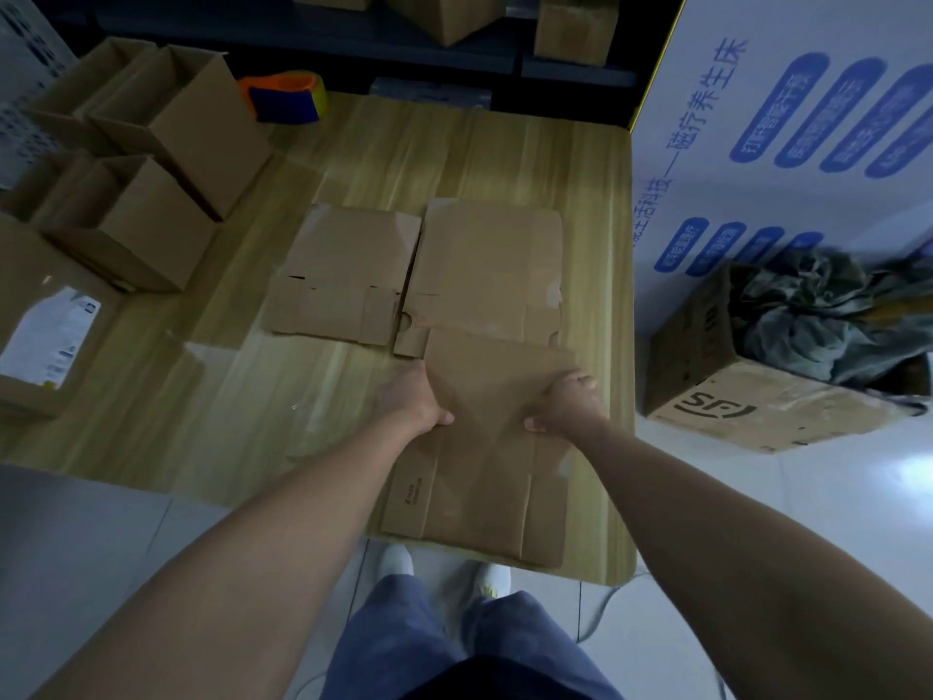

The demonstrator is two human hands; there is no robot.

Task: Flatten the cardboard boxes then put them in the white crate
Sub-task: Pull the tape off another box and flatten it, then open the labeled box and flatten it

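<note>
Head view, lower centre of frame: left hand (414, 401) and right hand (568, 404) each pinch one side edge of the flattened box (479, 472), thumbs on top, fingers curled round the edge. It sits over the near part of the wooden table (202, 396), far edge overlapping a 2nd flat sheet (489, 265). 3rd flat sheet (343, 280) lies just left of the 2nd. Upper left: open boxes (176, 123), upright, not flattened. White crate (25, 68) at far upper-left edge. Tape dispenser (288, 96) top, left of centre.
</note>
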